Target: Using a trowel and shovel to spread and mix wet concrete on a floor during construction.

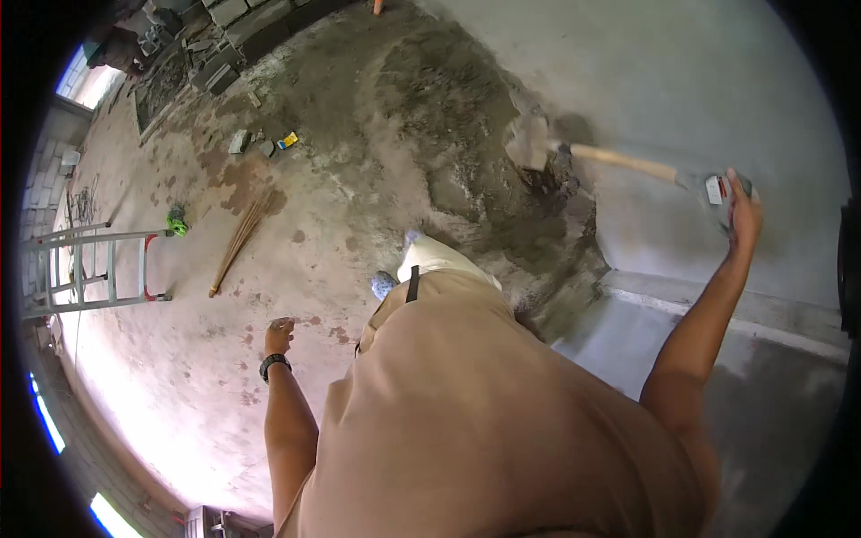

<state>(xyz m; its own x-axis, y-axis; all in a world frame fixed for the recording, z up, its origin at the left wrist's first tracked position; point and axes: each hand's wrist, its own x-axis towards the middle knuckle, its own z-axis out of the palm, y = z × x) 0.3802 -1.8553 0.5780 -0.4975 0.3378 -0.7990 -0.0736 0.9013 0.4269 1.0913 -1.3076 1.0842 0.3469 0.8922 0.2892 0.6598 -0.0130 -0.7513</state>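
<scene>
My right hand, out at the far right, grips the end handle of a shovel. The shovel has a pale wooden shaft and a label on its grey handle grip. Its blade is smeared with grey and lies at the edge of a mound of wet grey mortar, beside a dark clump. Low on the left, my left hand hangs above the floor with loosely curled fingers and nothing visible in them. A dark watch is on that wrist.
A plastered grey wall rises on the right, with a ledge at its foot. A ladder stands at left, near a stick bundle and a green item. Grey blocks are stacked far back; another person is at far left.
</scene>
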